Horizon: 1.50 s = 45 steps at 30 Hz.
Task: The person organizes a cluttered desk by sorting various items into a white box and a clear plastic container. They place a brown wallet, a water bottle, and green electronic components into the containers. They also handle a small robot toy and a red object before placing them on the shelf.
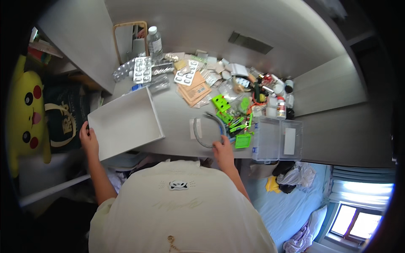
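Observation:
My left hand [89, 138] grips the left edge of a shallow white open box [122, 122], fingers curled over its rim. The box stands at the left of the grey desk, and its inside is bare. My right hand [223, 148] is closed on the near right side of a curved grey headband [195, 131], which is held over the desk's front part. Beneath the band, a small pale packet [193, 123] partly shows. Right beside the band lie bright green plastic pieces [221, 102] and a green square tray [243, 141].
Blister packs [142, 70], brown envelopes [194, 90] and a clear bottle [155, 44] crowd the back of the desk. A mirror [124, 42] leans behind. An opened clear plastic case [266, 137] sits at the front right, below several small bottles [281, 107]. A yellow plush toy [27, 118] is far left.

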Motion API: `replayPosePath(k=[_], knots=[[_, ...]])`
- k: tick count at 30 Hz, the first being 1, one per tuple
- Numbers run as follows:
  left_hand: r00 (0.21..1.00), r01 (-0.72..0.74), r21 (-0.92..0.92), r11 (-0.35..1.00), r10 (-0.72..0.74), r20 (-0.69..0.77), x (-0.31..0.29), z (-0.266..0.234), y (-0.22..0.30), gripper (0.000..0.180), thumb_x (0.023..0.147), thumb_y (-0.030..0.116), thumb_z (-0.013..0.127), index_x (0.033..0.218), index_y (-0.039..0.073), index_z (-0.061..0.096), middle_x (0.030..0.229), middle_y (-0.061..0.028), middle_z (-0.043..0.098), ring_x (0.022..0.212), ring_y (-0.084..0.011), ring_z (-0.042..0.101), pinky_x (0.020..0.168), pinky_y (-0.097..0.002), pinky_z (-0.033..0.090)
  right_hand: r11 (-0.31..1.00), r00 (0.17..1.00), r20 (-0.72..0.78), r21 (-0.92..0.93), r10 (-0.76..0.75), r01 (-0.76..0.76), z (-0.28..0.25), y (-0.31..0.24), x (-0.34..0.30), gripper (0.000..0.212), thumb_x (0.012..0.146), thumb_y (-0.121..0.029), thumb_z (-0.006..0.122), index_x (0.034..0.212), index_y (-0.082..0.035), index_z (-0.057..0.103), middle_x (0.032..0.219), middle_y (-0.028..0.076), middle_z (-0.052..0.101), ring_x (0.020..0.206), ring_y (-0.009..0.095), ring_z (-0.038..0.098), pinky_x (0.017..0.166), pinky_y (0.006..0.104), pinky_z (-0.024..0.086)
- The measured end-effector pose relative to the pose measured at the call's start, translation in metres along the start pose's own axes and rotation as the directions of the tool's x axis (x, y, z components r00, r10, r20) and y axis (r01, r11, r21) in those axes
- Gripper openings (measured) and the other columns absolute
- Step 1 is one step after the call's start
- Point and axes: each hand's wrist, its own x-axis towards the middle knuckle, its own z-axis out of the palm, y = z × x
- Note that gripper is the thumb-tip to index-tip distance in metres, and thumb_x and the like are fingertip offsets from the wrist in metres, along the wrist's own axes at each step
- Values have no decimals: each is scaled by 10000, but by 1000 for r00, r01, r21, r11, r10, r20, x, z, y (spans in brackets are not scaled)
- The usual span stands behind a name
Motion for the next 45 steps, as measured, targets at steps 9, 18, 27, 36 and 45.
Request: replayPosePath(k=[9,18,27,36,45], knots=[[614,-664,-373,649,757,224,-75,1,211,332,805,6,653,1130,75,648,1210,-139,602,1046,-310,606,915,-402,482,887,859,-382,172,-341,429,-96,-86,24,246,841,-52,649,1070,-40,561,1062,150,636,946,343,605,817,412,486],[568,-544,-590,597,779,265,-68,-16,229,333,793,-48,637,1115,37,643,1169,-155,611,890,-283,646,789,-363,532,890,60,-896,-427,-440,162,-384,-111,69,259,973,-111,594,1209,-13,552,939,85,606,784,161,550,688,288,448],[593,-454,-696,556,771,230,-88,-30,238,314,811,-71,610,1114,9,627,1118,-161,624,829,-250,630,748,-330,526,754,542,-647,-655,-537,-35,-611,-90,249,297,954,-253,581,1180,-71,642,1031,166,677,973,308,629,827,380,483],[644,-371,-600,709,662,384,-100,-36,224,266,849,-43,589,1106,9,635,1086,-154,644,853,-266,630,792,-342,510,812,694,-504,-548,-514,202,-652,-31,293,393,987,-307,530,1309,-81,532,1252,155,579,1137,283,545,964,377,400],[646,-335,-596,730,638,418,-108,-17,233,255,856,-28,587,1100,16,646,1061,-151,654,845,-254,634,778,-332,512,855,602,-611,-417,-514,307,-353,-69,147,27,877,-115,666,878,-92,652,827,70,645,736,216,614,652,352,489]])
